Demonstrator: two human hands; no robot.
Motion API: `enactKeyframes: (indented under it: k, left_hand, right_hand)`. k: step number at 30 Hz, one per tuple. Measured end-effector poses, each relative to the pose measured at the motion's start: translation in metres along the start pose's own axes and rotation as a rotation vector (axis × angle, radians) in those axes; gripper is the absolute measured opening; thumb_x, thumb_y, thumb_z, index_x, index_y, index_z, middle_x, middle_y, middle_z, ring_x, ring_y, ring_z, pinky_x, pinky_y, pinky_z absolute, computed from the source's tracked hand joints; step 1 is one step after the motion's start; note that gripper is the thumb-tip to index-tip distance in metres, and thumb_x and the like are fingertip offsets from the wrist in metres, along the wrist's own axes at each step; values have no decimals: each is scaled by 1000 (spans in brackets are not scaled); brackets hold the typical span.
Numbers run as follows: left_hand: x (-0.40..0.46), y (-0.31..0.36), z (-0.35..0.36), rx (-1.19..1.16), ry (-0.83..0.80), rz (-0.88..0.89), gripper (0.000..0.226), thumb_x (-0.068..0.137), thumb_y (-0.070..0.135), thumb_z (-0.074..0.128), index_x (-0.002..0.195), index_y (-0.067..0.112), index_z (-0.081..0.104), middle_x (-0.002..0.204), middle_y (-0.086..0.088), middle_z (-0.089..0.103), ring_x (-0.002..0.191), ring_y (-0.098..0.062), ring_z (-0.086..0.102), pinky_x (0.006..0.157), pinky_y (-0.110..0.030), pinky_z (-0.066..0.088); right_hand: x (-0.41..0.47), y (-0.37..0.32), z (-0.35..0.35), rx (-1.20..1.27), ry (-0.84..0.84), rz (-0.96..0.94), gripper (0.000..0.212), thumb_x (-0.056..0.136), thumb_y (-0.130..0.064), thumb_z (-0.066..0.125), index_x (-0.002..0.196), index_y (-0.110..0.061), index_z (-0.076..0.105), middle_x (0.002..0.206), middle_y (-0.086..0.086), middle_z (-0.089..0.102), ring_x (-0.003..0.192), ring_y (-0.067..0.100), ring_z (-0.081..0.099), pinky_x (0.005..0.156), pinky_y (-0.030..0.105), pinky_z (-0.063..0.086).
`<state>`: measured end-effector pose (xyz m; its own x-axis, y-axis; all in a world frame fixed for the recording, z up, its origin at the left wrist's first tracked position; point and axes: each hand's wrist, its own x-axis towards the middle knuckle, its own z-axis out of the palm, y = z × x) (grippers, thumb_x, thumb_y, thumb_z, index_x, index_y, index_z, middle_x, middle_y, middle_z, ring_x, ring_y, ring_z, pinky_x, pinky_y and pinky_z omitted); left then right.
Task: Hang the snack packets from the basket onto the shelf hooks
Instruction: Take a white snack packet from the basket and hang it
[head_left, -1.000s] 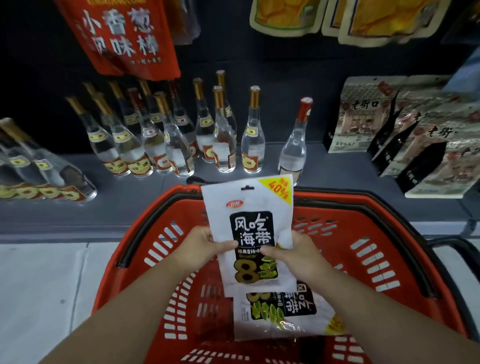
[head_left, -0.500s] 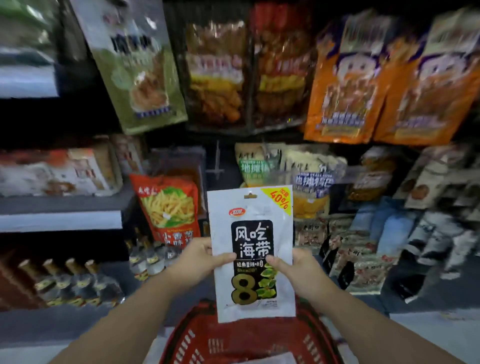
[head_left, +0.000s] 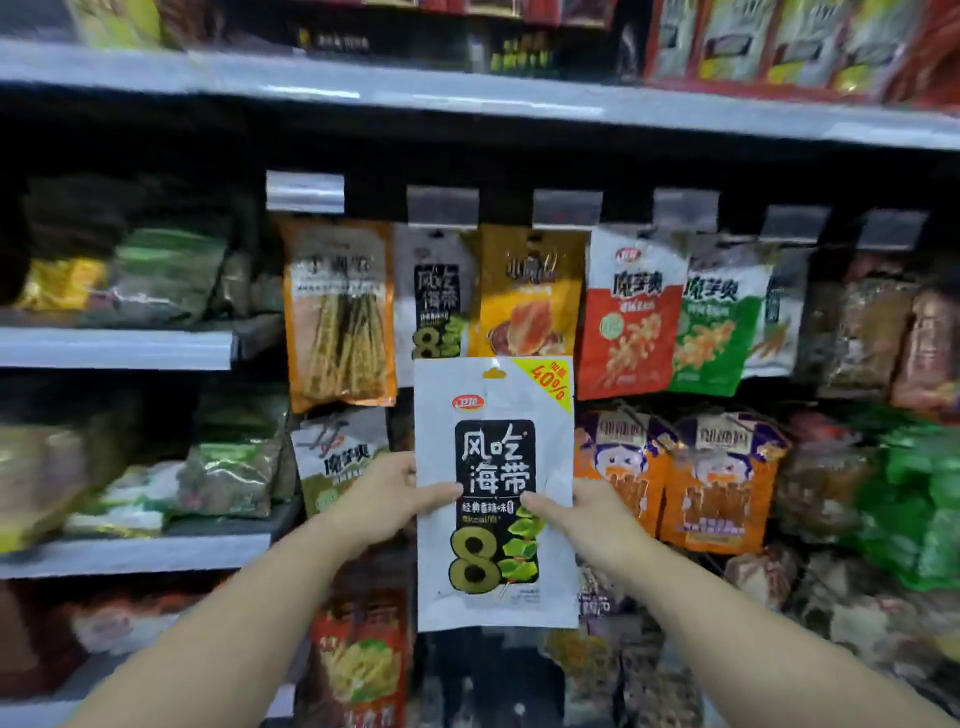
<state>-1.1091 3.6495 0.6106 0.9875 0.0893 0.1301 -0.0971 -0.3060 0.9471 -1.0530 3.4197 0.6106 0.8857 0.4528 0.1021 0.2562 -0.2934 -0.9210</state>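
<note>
packet (head_left: 496, 395) held up dead center between left hand (head_left: 387, 501) and right hand (head_left: 584, 512), in front of hanging packets (head_left: 631, 312), same kind of packet (head_left: 434, 291) right behind and above, shelves (head_left: 117, 348) off to the left

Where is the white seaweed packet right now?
Head view, centre: the white seaweed packet is held upright between left hand and right hand, just below its hanging twin.

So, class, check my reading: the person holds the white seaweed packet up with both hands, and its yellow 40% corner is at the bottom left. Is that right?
Not quite. In the head view the yellow 40% corner is at the top right of the packet, not the bottom left. The rest holds: the left hand and the right hand both grip the white seaweed packet, held up before the hanging snacks.
</note>
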Motion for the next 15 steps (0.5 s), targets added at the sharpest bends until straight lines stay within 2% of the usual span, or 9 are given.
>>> enactKeyframes:
  k: [1, 3, 5, 7, 9, 11, 13, 15]
  left_hand:
    - [1, 15, -6, 0, 4, 10, 24, 84, 18, 72, 107, 12, 70, 103, -4, 75, 92, -22, 72, 75, -36, 59]
    - [1, 42, -15, 23, 49, 30, 22, 84, 16, 71, 106, 12, 69, 96, -1, 76, 86, -20, 73, 63, -30, 58]
    - [2, 63, -21, 78, 68, 62, 18, 84, 20, 71, 102, 18, 70, 94, 3, 77, 84, -18, 74, 67, -34, 60]
    - [2, 75, -26, 107, 77, 97, 10, 85, 22, 71, 94, 23, 70, 87, 10, 76, 76, -7, 73, 64, -26, 59]
    - [4, 84, -28, 132, 89, 121, 7, 86, 22, 69, 92, 26, 68, 82, 15, 75, 68, -1, 70, 54, -15, 51]
    - [6, 90, -30, 154, 100, 120, 8, 87, 24, 68, 94, 28, 67, 91, 12, 75, 78, -7, 71, 58, -18, 52]
    - [11, 89, -29, 164, 92, 111, 13, 88, 25, 67, 101, 24, 68, 100, 5, 74, 87, -13, 71, 62, -21, 53]
    - [17, 85, -28, 180, 84, 87, 16, 90, 25, 65, 106, 21, 67, 102, 4, 73, 86, -11, 69, 56, -16, 51]
  right_hand:
    - [1, -15, -3, -1, 9, -11, 7, 89, -29, 64, 93, -24, 69, 85, -17, 68, 75, 6, 64, 62, 19, 49]
    - [0, -40, -8, -3, 14, -35, 13, 89, -30, 64, 99, -24, 68, 90, -16, 67, 76, 2, 62, 57, 14, 46]
    - [1, -58, -12, -3, 40, -56, 16, 88, -32, 65, 100, -22, 69, 94, -13, 68, 78, 2, 61, 63, 19, 50]
    - [1, -70, -15, -24, 75, -70, 20, 86, -36, 66, 97, -20, 71, 88, -11, 68, 74, 6, 62, 65, 25, 48]
    - [4, -74, -15, -17, 98, -81, 17, 86, -37, 66, 92, -22, 71, 80, -12, 67, 66, 3, 59, 58, 20, 45]
    - [7, -75, -11, 55, 130, -73, 11, 86, -34, 67, 93, -26, 69, 89, -13, 68, 79, 7, 64, 72, 29, 53]
    - [10, -75, -6, 128, 177, -68, 13, 86, -27, 69, 99, -25, 69, 97, -9, 69, 93, 18, 64, 88, 43, 52]
    - [16, -74, -1, 174, 203, -53, 21, 86, -20, 68, 107, -20, 68, 97, -7, 68, 92, 19, 64, 89, 45, 51]
